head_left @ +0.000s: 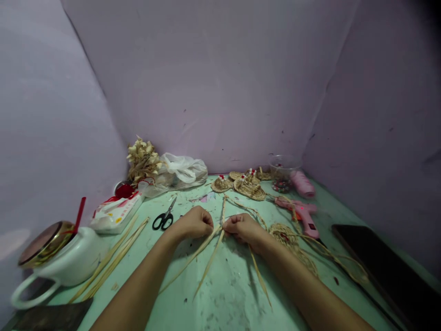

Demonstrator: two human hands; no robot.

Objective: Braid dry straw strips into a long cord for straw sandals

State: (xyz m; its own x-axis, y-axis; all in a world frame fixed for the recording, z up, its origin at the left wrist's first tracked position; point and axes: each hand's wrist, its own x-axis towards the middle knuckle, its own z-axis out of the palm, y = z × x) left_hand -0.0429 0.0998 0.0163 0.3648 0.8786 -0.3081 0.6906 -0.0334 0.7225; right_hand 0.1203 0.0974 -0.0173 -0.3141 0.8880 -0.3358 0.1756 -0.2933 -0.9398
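A thin straw braid [223, 210] runs up the middle of the table, its loose strands [208, 266] fanning out toward me. My left hand [198, 222] is closed in a pinch on a pale straw strand at the braid's left side. Close to it on the right, my right hand [242, 228] pinches the braid's lower end, with one strand [258, 276] trailing below the palm. The fingertips of both hands partly hide where the strands cross. Finished braid leads from the top of the work toward a straw coil [283, 233] beside my right forearm.
Black-handled scissors [164, 219], loose straw [117, 253], a tissue pack [119, 211] and a white mug [74, 257] lie left. Behind are a plastic bag [184, 170] and woven straw pieces [250, 187]. Right are a pink glue gun [303, 214], pink thread spool [303, 184] and dark flat slab [382, 271].
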